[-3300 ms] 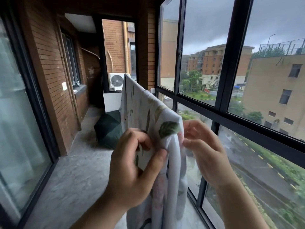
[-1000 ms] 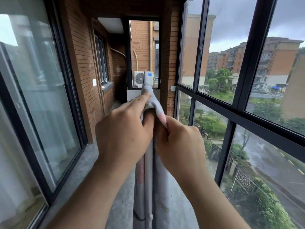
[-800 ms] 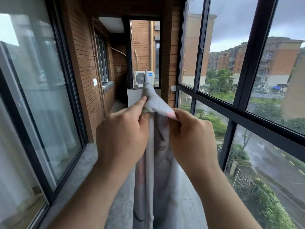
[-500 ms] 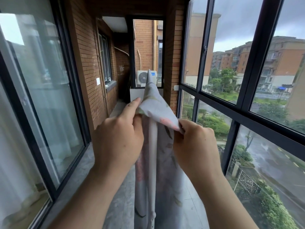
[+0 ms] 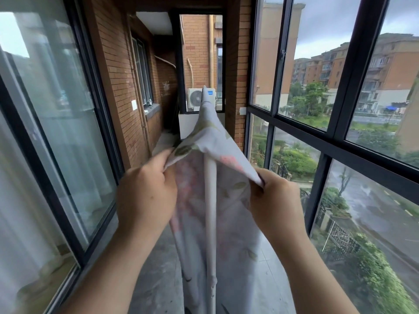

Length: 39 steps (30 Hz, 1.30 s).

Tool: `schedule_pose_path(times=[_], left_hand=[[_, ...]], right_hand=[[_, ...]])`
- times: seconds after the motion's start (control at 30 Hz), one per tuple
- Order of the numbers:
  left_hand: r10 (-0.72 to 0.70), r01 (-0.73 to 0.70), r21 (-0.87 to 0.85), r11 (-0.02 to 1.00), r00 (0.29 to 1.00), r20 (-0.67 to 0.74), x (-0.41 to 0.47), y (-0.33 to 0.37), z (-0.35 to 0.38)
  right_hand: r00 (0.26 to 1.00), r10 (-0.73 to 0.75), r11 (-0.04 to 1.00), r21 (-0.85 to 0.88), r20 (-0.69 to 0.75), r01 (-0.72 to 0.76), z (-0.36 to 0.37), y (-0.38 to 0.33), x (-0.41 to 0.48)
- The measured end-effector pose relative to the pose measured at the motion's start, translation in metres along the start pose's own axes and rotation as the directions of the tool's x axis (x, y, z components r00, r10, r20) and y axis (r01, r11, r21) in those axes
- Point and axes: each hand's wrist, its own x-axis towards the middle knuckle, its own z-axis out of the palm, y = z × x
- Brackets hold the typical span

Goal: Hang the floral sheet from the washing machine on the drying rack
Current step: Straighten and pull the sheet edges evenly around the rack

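The white floral sheet [image 5: 210, 137] lies draped over a rail that runs away from me along the balcony, and hangs down on both sides. A white upright pole of the drying rack [image 5: 210, 200] shows between the two hanging halves. My left hand [image 5: 145, 193] pinches the near edge of the sheet on the left side of the pole. My right hand [image 5: 275, 196] pinches the near edge on the right side. The two hands hold the edges apart, so the sheet forms a tent over the pole.
This is a narrow balcony with a grey floor [image 5: 156, 279]. A sliding glass door [image 5: 56, 132] and a brick wall [image 5: 118, 75] are on the left. Black-framed windows [image 5: 335, 132] line the right. An air-conditioner unit [image 5: 195, 98] sits at the far end.
My hands were pressed together on the bunched sheet at the pole top. They have moved apart sideways, spreading the near edge of the sheet open over the pole.
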Motion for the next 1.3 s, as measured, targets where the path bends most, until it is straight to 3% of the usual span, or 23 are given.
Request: schedule_pose_path(times=[0.17, 0.33, 0.47, 0.6, 0.7, 0.87, 1.03, 1.17, 1.23, 1.3], left_hand=[[0.007, -0.007, 0.025, 1.000, 1.000, 0.018, -0.009, -0.008, 0.004], [0.003, -0.003, -0.082, 0.997, 1.000, 0.002, -0.011, -0.019, -0.005], [-0.053, 0.058, -0.046, 0.997, 0.993, 0.106, -0.022, -0.024, 0.008], [-0.088, 0.099, -0.098, 0.990, 0.990, 0.109, -0.023, -0.032, 0.003], [-0.045, 0.059, -0.103, 0.993, 0.990, 0.131, -0.030, -0.034, 0.007], [-0.070, 0.080, -0.083, 0.993, 0.991, 0.118, -0.034, -0.050, 0.009], [-0.116, 0.138, -0.090, 0.986, 0.969, 0.216, -0.050, -0.042, 0.022], [-0.187, 0.196, -0.043, 0.980, 0.969, 0.161, -0.050, -0.068, 0.021], [-0.189, 0.202, -0.053, 0.978, 0.962, 0.197, -0.056, -0.067, 0.027], [-0.235, 0.254, -0.017, 0.967, 0.917, 0.321, -0.066, -0.066, 0.035]], right_hand=[[0.992, -0.065, 0.996, -0.060, 0.106, 0.071, 0.002, -0.005, -0.006], [0.995, 0.037, 0.994, -0.105, 0.088, -0.028, -0.008, 0.002, -0.007], [0.987, 0.043, 0.992, -0.123, 0.156, -0.024, 0.006, -0.001, -0.017], [0.991, 0.096, 0.992, -0.085, 0.097, -0.088, 0.002, 0.012, -0.014], [0.979, 0.112, 0.988, -0.124, 0.171, -0.091, 0.009, 0.019, -0.023], [0.986, 0.154, 0.984, -0.096, 0.063, -0.147, -0.003, 0.034, -0.021], [0.979, 0.115, 0.988, -0.119, 0.171, -0.095, 0.016, 0.028, -0.033], [0.980, 0.187, 0.980, -0.089, 0.069, -0.180, 0.020, 0.043, -0.036], [0.955, 0.239, 0.970, -0.097, 0.176, -0.224, 0.036, 0.046, -0.042], [0.918, 0.256, 0.964, -0.148, 0.304, -0.219, 0.052, 0.049, -0.052]])
